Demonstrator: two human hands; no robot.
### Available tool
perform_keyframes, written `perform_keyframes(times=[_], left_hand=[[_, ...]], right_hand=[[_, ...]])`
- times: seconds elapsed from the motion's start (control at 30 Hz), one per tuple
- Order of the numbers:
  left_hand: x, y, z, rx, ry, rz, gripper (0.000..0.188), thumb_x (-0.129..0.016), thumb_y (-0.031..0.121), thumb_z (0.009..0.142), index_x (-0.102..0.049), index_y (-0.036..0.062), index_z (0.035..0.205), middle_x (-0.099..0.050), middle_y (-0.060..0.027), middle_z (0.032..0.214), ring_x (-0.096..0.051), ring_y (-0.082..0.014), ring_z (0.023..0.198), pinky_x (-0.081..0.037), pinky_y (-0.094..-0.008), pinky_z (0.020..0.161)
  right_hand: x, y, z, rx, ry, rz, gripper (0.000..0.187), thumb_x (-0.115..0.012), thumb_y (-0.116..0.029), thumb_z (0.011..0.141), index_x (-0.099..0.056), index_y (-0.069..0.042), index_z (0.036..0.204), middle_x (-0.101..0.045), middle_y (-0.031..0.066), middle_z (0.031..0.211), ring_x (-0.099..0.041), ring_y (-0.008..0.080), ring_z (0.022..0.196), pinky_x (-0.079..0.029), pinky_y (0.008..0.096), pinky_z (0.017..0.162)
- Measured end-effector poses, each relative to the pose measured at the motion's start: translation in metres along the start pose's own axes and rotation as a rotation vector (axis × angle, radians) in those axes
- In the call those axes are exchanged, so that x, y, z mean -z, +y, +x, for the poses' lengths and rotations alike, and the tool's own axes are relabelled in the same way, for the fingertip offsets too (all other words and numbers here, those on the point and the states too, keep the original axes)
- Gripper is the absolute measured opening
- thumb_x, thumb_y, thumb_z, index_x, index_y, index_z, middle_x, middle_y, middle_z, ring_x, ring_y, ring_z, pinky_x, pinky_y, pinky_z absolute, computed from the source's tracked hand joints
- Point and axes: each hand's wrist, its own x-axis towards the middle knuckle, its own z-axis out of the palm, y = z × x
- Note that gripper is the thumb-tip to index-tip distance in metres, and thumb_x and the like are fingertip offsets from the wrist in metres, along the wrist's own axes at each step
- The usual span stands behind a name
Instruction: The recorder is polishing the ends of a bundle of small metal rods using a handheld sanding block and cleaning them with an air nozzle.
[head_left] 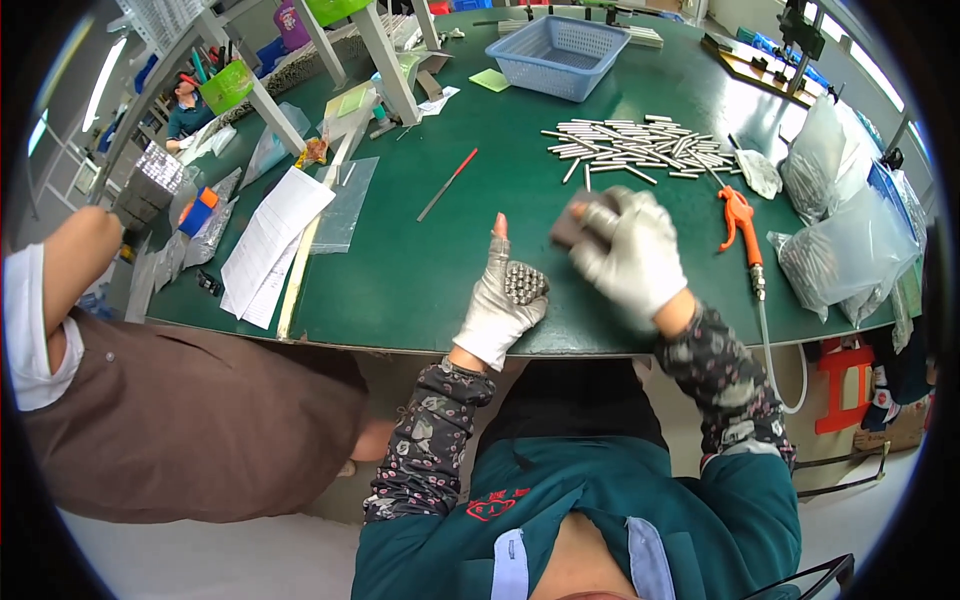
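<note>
My left hand point(495, 308), in a white glove with the thumb tip bare, is closed around a bundle of metal rods point(524, 284). Their round ends face up, packed side by side. Just right of it, my right hand point(634, 250), also gloved and slightly blurred, grips a dark brown flat block point(567, 229), perhaps an abrasive pad. The block is apart from the rod ends. Beyond my right hand lies a loose pile of short metal rods point(640, 146) on the green table point(400, 270).
An orange air gun point(738, 218) with a hose lies at right, near plastic bags point(850, 250). A blue basket point(557, 55) stands behind the rod pile. Leftward are a red-handled file point(447, 185) and papers point(268, 240). Another person's arm point(75, 270) is at far left.
</note>
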Motion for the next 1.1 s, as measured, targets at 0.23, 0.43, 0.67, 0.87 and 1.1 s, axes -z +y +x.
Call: perform_keyframes(times=[0.23,0.43,0.67,0.87,1.1], left_hand=[[0.000,0.019,-0.005,0.023,-0.028,-0.045,0.082,-0.067,0.022,0.077,-0.014,0.0194,0.140,-0.056,-0.0075,0.098,-0.056,-0.0163,0.090,-0.049,-0.0303,0.078],[-0.002,0.020,-0.008,-0.002,-0.049,-0.023,0.073,-0.060,0.045,0.080,-0.022,0.0166,0.136,-0.051,-0.0123,0.108,-0.052,-0.0210,0.100,-0.048,-0.0342,0.084],[-0.005,0.008,-0.008,-0.047,0.035,-0.141,0.075,-0.066,0.021,0.077,-0.023,0.0106,0.137,-0.049,-0.0114,0.114,-0.053,-0.0219,0.099,-0.045,-0.0343,0.088],[-0.001,0.005,-0.006,0.065,-0.041,-0.089,0.108,-0.062,-0.010,0.066,0.010,0.0249,0.140,-0.051,-0.0096,0.112,-0.057,-0.0147,0.089,-0.049,-0.0267,0.077],[-0.002,-0.005,-0.005,-0.018,-0.034,-0.130,0.107,-0.063,-0.007,0.067,0.008,0.0258,0.140,-0.053,-0.0027,0.087,-0.054,-0.0116,0.075,-0.049,-0.0232,0.068]], right_hand=[[-0.004,0.002,0.003,-0.134,-0.079,-0.115,0.034,-0.060,-0.027,0.068,-0.064,-0.014,0.099,-0.056,0.0174,0.097,-0.053,0.0324,0.090,-0.043,0.0394,0.078],[-0.009,0.009,0.008,-0.070,0.014,-0.076,0.027,-0.059,-0.025,0.069,-0.065,-0.013,0.092,-0.056,0.0151,0.089,-0.052,0.0321,0.081,-0.042,0.0403,0.070],[-0.002,0.001,0.004,-0.103,-0.110,0.026,0.034,-0.060,-0.026,0.067,-0.065,-0.012,0.098,-0.053,0.0196,0.101,-0.051,0.0345,0.089,-0.042,0.0420,0.079],[-0.012,0.004,0.007,-0.006,-0.072,0.052,0.028,-0.058,-0.026,0.067,-0.066,-0.014,0.091,-0.056,0.0152,0.090,-0.053,0.0320,0.081,-0.043,0.0418,0.072],[-0.012,-0.009,0.008,0.041,-0.119,0.040,0.031,-0.059,-0.029,0.067,-0.066,-0.015,0.094,-0.056,0.0166,0.092,-0.053,0.0312,0.085,-0.042,0.0396,0.075]])
